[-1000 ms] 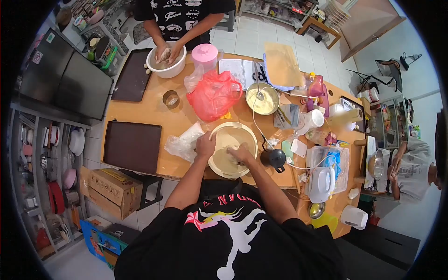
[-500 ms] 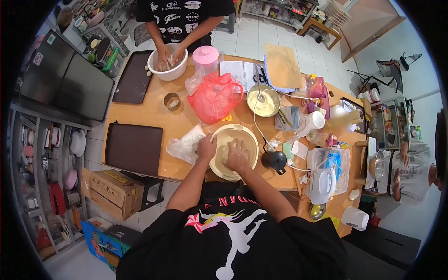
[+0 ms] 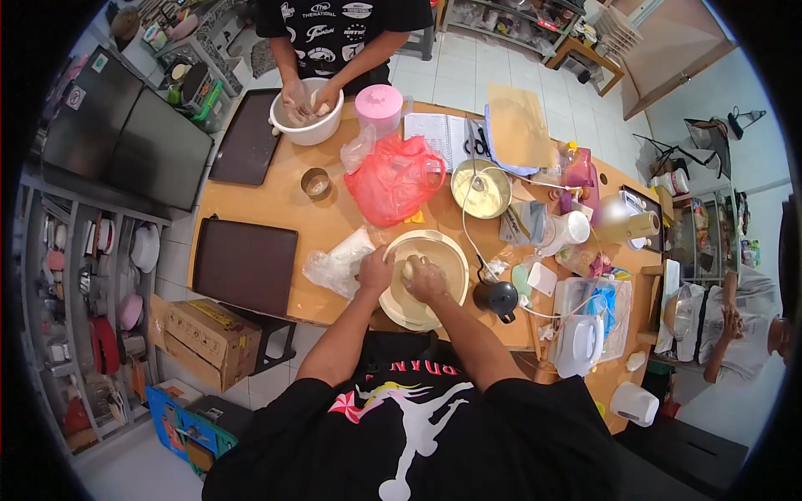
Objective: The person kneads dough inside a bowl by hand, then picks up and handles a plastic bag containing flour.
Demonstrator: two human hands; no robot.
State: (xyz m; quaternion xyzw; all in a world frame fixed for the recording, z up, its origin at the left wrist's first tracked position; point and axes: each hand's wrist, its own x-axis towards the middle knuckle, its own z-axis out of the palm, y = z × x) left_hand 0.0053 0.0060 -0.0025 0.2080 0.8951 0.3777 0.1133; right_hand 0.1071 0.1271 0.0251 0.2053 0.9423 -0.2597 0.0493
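My left hand [image 3: 377,270] is closed on the left rim of a cream-coloured bowl [image 3: 455,259] at the table's near edge. Inside that bowl, my right hand [image 3: 426,280] has its fingers curled round a small pale lump of dough [image 3: 408,270]; flour or dough coats the fingers. A plastic bag of white powder [image 3: 341,260] lies just left of my left hand. Close by on the right stands a dark lidded jug [image 3: 496,298].
Across the table another person's hands [image 3: 311,104] work in a white bowl [image 3: 307,134]. Two dark baking trays [image 3: 245,265] lie at the left. A red plastic bag [image 3: 393,179], a metal bowl of pale cream mixture [image 3: 482,192] with a cable across it, and plastic containers [image 3: 578,346] crowd the middle and right.
My right hand has gone from spread fingers pressed into the bowl to curled fingers round a pale lump. My left hand stays on the rim. The whole view has shifted slightly.
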